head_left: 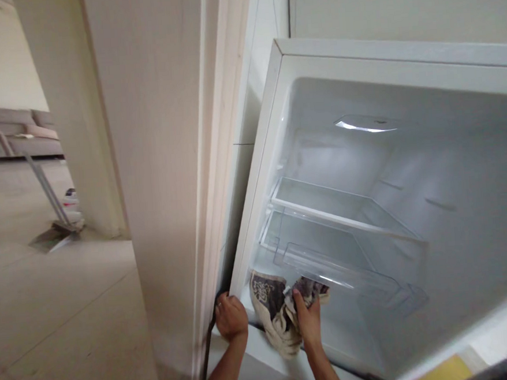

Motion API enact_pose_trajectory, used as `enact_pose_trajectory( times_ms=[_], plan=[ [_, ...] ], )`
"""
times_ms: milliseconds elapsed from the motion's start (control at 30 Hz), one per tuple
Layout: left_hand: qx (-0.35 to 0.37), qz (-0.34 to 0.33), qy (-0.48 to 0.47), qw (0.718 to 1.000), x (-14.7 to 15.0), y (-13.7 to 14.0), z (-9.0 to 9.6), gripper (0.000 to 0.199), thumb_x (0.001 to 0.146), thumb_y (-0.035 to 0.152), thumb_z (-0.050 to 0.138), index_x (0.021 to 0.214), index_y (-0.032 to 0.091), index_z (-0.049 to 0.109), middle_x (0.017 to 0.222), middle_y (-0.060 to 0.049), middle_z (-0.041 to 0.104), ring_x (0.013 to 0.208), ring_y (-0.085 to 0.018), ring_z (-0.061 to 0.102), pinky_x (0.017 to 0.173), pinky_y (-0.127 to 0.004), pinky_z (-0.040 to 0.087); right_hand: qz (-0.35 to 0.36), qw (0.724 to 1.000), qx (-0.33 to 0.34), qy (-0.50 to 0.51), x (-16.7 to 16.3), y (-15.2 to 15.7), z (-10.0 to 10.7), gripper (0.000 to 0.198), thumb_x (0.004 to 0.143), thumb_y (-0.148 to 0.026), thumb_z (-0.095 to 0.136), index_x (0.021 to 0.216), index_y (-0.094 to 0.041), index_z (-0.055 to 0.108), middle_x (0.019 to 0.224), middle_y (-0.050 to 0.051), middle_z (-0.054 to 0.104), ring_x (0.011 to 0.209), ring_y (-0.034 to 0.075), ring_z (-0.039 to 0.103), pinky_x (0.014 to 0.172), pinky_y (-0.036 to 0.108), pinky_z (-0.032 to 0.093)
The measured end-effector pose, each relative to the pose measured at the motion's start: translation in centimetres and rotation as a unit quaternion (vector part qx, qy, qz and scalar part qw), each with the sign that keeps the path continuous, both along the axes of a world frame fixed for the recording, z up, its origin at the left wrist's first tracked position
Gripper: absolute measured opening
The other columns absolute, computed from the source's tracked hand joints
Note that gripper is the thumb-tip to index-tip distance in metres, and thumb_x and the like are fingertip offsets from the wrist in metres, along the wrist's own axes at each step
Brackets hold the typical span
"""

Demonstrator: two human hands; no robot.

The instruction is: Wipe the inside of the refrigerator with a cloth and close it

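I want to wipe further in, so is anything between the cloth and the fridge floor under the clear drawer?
Nothing visible blocks it. The right hand holds the cloth at the fridge front edge; the clear drawer sits above and behind it.

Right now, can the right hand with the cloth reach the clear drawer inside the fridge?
Probably yes. The right hand holds the cloth at the open fridge's front edge, and nothing stands between it and the clear drawer.

Fridge liner point(454, 210) – smooth white plastic, slightly glossy. Shelves point(323, 199) and drawer point(328, 260): clear hard plastic, shiny edges. Cleaning rag point(275, 316) – soft cloth, matt, printed dark pattern, crumpled. Wall panel point(156, 162) beside it: matt, painted. Floor point(62, 307): smooth pale tile, dull sheen.
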State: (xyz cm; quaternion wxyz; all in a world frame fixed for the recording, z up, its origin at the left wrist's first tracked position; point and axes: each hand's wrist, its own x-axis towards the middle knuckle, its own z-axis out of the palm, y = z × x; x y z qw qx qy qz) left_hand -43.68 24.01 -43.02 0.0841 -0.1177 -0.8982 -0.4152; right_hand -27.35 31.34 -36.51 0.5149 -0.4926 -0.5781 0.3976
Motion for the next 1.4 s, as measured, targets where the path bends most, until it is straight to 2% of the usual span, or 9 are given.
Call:
enact_pose_trajectory(
  times_ms=[67,133,267,467,633,867,1067,1400],
  plan=[
    [0.001,-0.002,-0.004,1.000,0.0,0.0,0.1,0.039,0.098,0.022,0.034,0.113,0.007,0.066,0.095,-0.018,0.073,0.091,-0.030,0.068,0.080,-0.038,0.048,0.007,0.988,0.031,-0.153,0.4,1.0,-0.5,0.072,0.070,-0.067,0.062,0.116,-0.011,0.068,0.114,0.020,0.071,0.115,0.038,0.063,0.101,0.046,0.049],
    [0.002,-0.005,-0.009,1.000,0.0,0.0,0.2,0.040,0.098,0.023,0.033,0.113,0.007,0.066,0.093,-0.019,0.073,0.092,-0.031,0.068,0.081,-0.038,0.048,0.022,0.970,0.022,-0.241,0.2,1.3,-1.3,0.071,0.069,-0.067,0.060,0.112,-0.012,0.071,0.109,0.021,0.071,0.111,0.040,0.064,0.100,0.049,0.048],
    [0.007,-0.014,-0.016,1.000,0.2,-0.1,0.5,0.041,0.099,0.023,0.032,0.115,0.006,0.066,0.094,-0.018,0.072,0.095,-0.030,0.067,0.085,-0.038,0.048,0.003,0.960,0.022,-0.278,-0.3,0.6,-2.3,0.063,0.073,-0.066,0.053,0.103,-0.014,0.071,0.102,0.022,0.070,0.103,0.040,0.065,0.095,0.050,0.048],
    [0.018,-0.034,-0.026,0.999,0.8,-0.5,1.2,0.041,0.099,0.021,0.032,0.116,0.006,0.066,0.101,-0.022,0.072,0.099,-0.033,0.065,0.087,-0.042,0.048,-0.047,0.961,0.051,-0.266,-0.4,-0.9,-2.1,0.052,0.082,-0.063,0.039,0.091,-0.018,0.064,0.102,0.020,0.069,0.105,0.035,0.063,0.095,0.043,0.046],
    [0.023,-0.049,-0.028,0.998,0.8,-0.7,1.3,0.042,0.099,0.022,0.031,0.119,0.005,0.065,0.107,-0.021,0.070,0.102,-0.036,0.064,0.087,-0.043,0.047,-0.069,0.967,0.045,-0.240,-0.2,-0.8,-2.1,0.049,0.079,-0.063,0.042,0.089,-0.020,0.062,0.097,0.017,0.070,0.099,0.034,0.065,0.089,0.042,0.047],
    [0.018,-0.041,-0.020,0.999,0.5,-0.5,0.9,0.041,0.099,0.023,0.032,0.114,0.006,0.066,0.101,-0.021,0.072,0.096,-0.032,0.065,0.085,-0.041,0.048,-0.097,0.975,0.024,-0.199,-0.1,-1.1,-1.9,0.045,0.077,-0.061,0.047,0.088,-0.021,0.064,0.091,0.012,0.071,0.090,0.031,0.065,0.082,0.039,0.047],
    [-0.006,-0.051,0.007,0.999,0.3,-0.7,0.6,0.039,0.098,0.021,0.035,0.114,0.003,0.066,0.099,-0.021,0.072,0.093,-0.032,0.067,0.086,-0.041,0.050,-0.135,0.977,-0.011,-0.167,-0.3,-1.1,-1.6,0.044,0.076,-0.062,0.046,0.083,-0.022,0.063,0.080,0.009,0.068,0.079,0.028,0.061,0.074,0.038,0.043],
    [-0.020,-0.055,0.025,0.998,0.4,-0.9,0.1,0.038,0.097,0.021,0.036,0.117,0.005,0.065,0.103,-0.020,0.071,0.096,-0.031,0.067,0.084,-0.038,0.050,-0.144,0.981,-0.027,-0.124,-0.3,-1.3,-1.2,0.039,0.075,-0.060,0.048,0.075,-0.024,0.061,0.072,0.006,0.064,0.071,0.025,0.055,0.070,0.036,0.040]
  ],
)
